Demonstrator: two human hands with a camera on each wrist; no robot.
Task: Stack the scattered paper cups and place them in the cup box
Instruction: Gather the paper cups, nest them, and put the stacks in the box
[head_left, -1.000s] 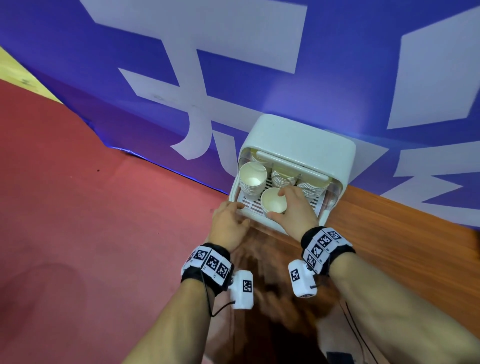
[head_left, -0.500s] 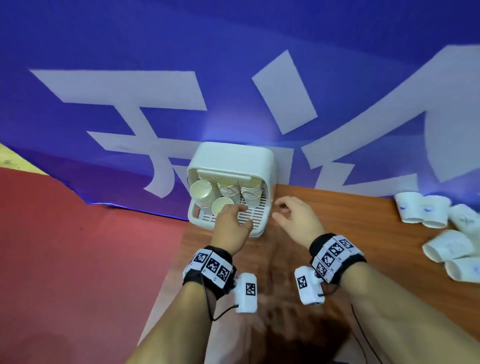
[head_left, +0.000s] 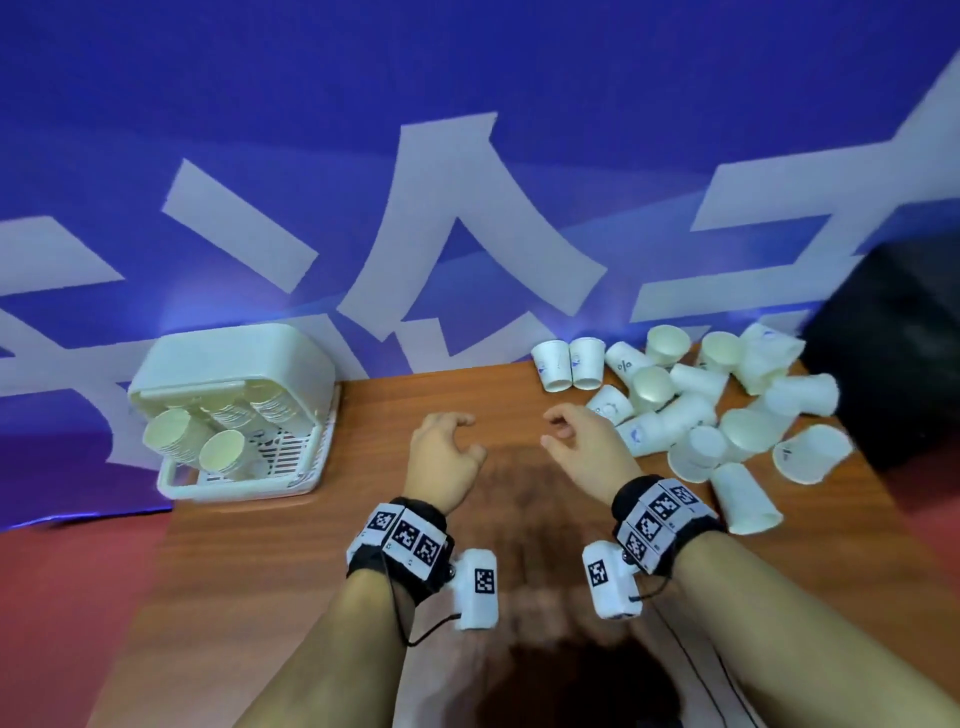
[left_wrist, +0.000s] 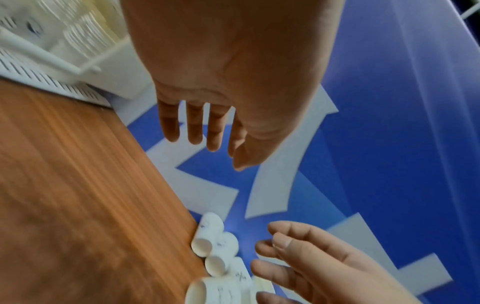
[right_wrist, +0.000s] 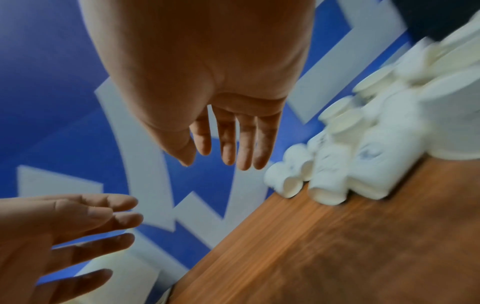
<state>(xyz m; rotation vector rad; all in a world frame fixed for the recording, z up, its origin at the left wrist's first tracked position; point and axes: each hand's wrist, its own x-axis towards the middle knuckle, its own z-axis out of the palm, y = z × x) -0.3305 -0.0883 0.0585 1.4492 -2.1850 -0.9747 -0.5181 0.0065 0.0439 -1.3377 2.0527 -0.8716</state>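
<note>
Item: scattered paper cups (head_left: 696, 410), a loose pile at the far right of the wooden table (head_left: 395, 519), lying at roughly 2 o'clock from the right hand (head_left: 584, 452) and at 3 o'clock, farther off, from the left hand (head_left: 441, 457). Most cups lie on their sides with long axes pointing every way; two upright cups (head_left: 569, 364) stand mouth-down side by side at the pile's 10 o'clock edge against the blue banner (head_left: 467, 130). One tipped cup (head_left: 743, 501) lies at the near edge of the pile, mouth toward the person, at about 3 o'clock from the right wrist. Nearer hand: the right, whose fingertips are just beside the closest fallen cups; in the right wrist view the cups crowd in just past the fingers (right_wrist: 244, 144), though blurred. Counterpart item: cup box (head_left: 234, 410), at 9 o'clock from the left hand, well apart from the pile, already holding several nested stacks lying mouth-forward on its slatted tray. Hand poses: both hover palm-down over bare table between box and pile, fingers loosely curled and slightly parted, gripping nothing. Judgement: the coming reach is rightward, led by the right hand; a side-lying cup would be taken round its wall across the long axis, with the left hand free to steady the growing stack.
</note>
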